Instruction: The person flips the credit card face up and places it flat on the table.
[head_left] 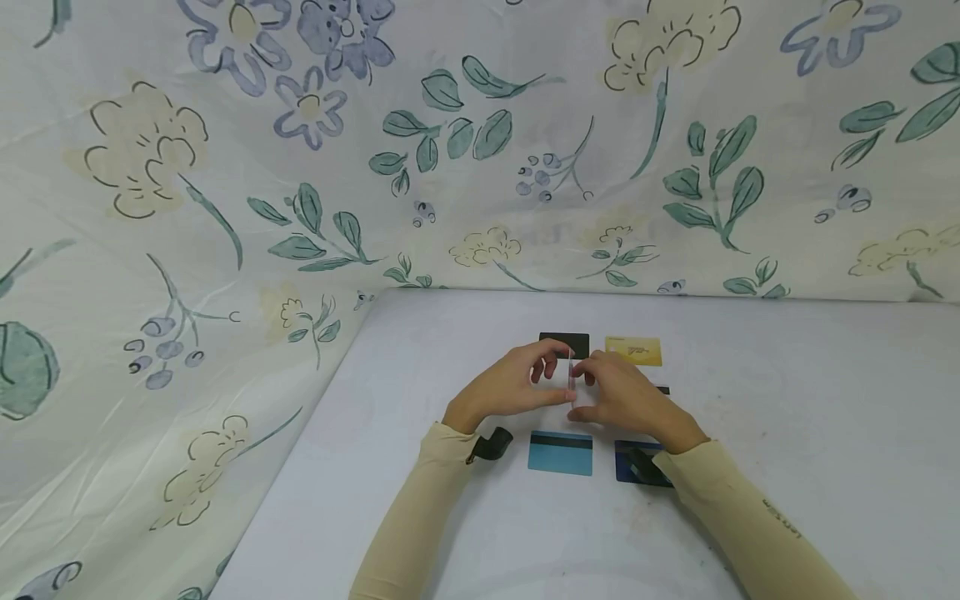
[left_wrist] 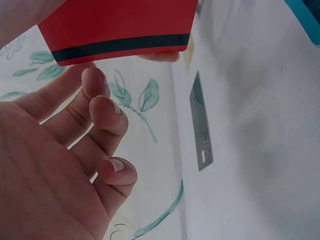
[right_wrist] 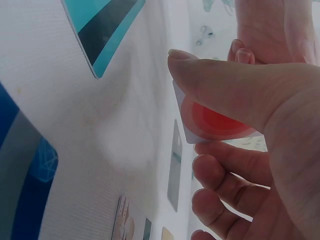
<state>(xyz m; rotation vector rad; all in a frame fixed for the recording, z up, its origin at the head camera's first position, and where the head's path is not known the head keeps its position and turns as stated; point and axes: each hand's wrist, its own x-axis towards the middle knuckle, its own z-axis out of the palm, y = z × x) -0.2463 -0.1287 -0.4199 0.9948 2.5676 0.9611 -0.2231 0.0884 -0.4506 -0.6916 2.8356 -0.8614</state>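
Note:
A red bank-type card (left_wrist: 120, 25) with a dark stripe stands on edge between my two hands; its other face is pale with red circles in the right wrist view. My left hand (head_left: 513, 382) pinches it from the left, the other fingers loosely bent. From the right, my right hand (head_left: 626, 392) holds the same card (right_wrist: 217, 121), thumb across the circle face and index finger along the edge. In the head view the card shows only as a thin upright line. Behind the hands lies a black card (head_left: 567, 340), partly covered by the left hand.
On the white table (head_left: 435, 350) lie a yellow card (head_left: 645, 351), a light blue striped card (head_left: 560, 458) and a dark blue card (head_left: 627, 467) under the right wrist camera. A picture card (right_wrist: 125, 222) is mostly hidden behind the right hand. Floral cloth (head_left: 337, 150) hangs behind and left.

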